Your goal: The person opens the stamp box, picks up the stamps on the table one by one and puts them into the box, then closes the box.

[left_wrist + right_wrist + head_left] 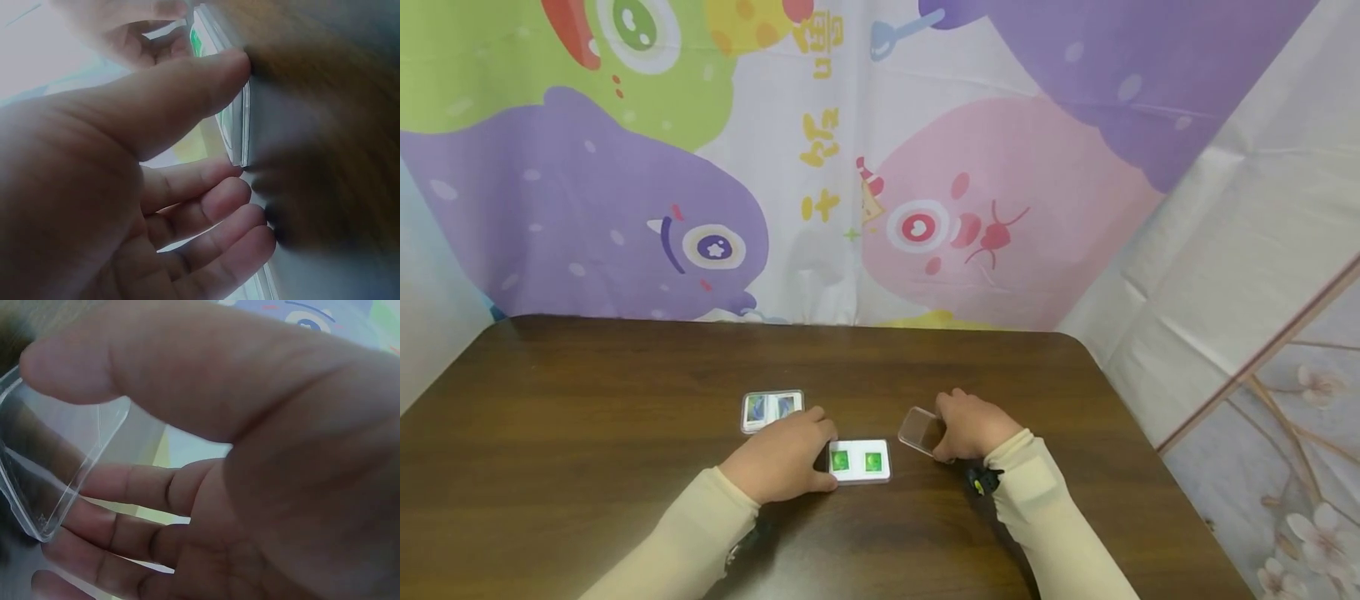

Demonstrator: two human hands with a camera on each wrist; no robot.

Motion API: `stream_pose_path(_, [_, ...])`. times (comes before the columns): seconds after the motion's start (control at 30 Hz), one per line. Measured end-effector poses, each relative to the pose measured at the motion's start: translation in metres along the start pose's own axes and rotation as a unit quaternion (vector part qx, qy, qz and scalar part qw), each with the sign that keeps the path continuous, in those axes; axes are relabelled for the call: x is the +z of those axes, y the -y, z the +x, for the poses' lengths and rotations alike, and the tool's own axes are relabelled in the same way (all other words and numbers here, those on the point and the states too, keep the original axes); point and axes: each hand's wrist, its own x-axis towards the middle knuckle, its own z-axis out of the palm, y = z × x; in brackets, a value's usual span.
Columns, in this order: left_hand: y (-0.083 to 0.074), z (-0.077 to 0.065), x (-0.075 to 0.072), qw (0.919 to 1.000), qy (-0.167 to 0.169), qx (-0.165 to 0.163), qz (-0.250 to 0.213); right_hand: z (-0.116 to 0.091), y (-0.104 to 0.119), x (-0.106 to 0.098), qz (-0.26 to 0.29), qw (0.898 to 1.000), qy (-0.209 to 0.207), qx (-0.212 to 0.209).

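My left hand (785, 457) grips the left end of a flat case (857, 462) on the table, its thumb on the near edge and a finger at the far edge. Inside the case is a white card with two green pictures; the left wrist view catches the case (240, 128) edge-on. To the right, my right hand (976, 425) holds a clear plastic lid (916, 428) between thumb and fingers, tilted and apart from the case. In the right wrist view the lid (47, 434) is see-through, with nothing visible inside.
Behind my left hand lies a second flat clear case (769, 407) with blue-green pictures, partly covered by that hand. Everything rests on a dark brown wooden table (625, 375). A cartoon-printed cloth (820, 275) hangs along its far edge.
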Motion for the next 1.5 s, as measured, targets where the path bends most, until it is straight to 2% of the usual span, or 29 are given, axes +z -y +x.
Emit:
stream_pose_path(0.43, [-0.003, -0.001, 0.002, 0.9998, -0.009, -0.008, 0.014, 0.0, 0.004, 0.001, -0.033, 0.999, -0.003, -0.004])
stream_pose_path(0.9, [-0.004, 0.0, 0.004, 0.9997, -0.012, -0.005, 0.022, 0.006, 0.004, 0.007, -0.009, 0.999, -0.028, -0.018])
stream_pose_path(1.07, [-0.004, -0.001, 0.004, 0.9996, -0.018, -0.002, 0.021, 0.009, 0.007, 0.011, -0.011, 0.998, -0.044, -0.039])
stream_pose_path(1.27, [-0.004, -0.001, 0.005, 0.9996, -0.017, -0.005, 0.022, 0.012, 0.007, 0.012, 0.02, 0.995, -0.067, -0.064])
stream_pose_path(1.4, [-0.004, 0.0, 0.005, 0.9997, -0.018, -0.008, 0.015, 0.01, 0.013, 0.01, 0.039, 0.99, -0.075, -0.118])
stream_pose_path(1.5, [-0.004, 0.001, 0.004, 0.9997, -0.02, -0.016, 0.005, 0.008, 0.021, 0.009, 0.036, 0.984, -0.055, -0.166])
